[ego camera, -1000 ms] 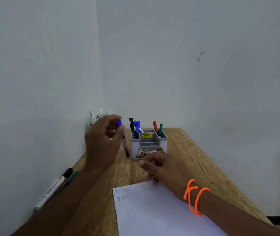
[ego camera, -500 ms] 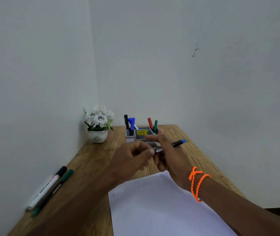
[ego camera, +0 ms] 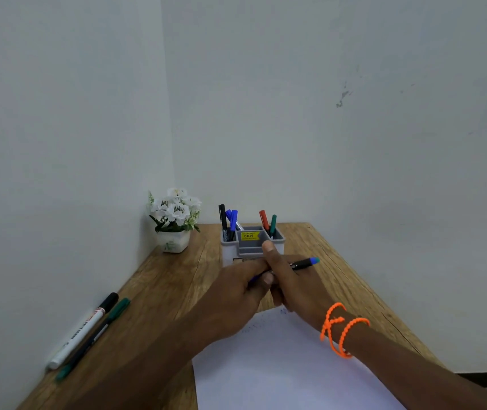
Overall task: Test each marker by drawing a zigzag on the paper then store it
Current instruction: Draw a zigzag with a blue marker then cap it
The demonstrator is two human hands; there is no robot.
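The fingers (ego camera: 261, 276) of the left hand (ego camera: 236, 291) are curling around the near end of a blue marker (ego camera: 302, 264), while the right hand (ego camera: 295, 288) is gripping the same marker along its barrel, its forefinger pointing up and away. The marker is lying nearly level above the desk (ego camera: 162, 291), its blue end sticking out to the right past the right hand. Both hands are meeting just above the far edge of a white paper (ego camera: 280, 365), which is lying flat on the near part of the desk and showing faint scribbles near its top. An orange beaded bracelet (ego camera: 342, 329) is looping around the right wrist.

Just beyond the hands, a grey-and-white holder (ego camera: 277, 236) is standing upright, with a black and some blue markers in its left compartment and a red marker (ego camera: 263, 218) and a green one in its right. A small pot of white flowers (ego camera: 175, 217) is sitting in the corner beside the holder. Along the left wall, a white marker with a black cap (ego camera: 82, 329) and a green marker (ego camera: 94, 338) are lying side by side, touching.
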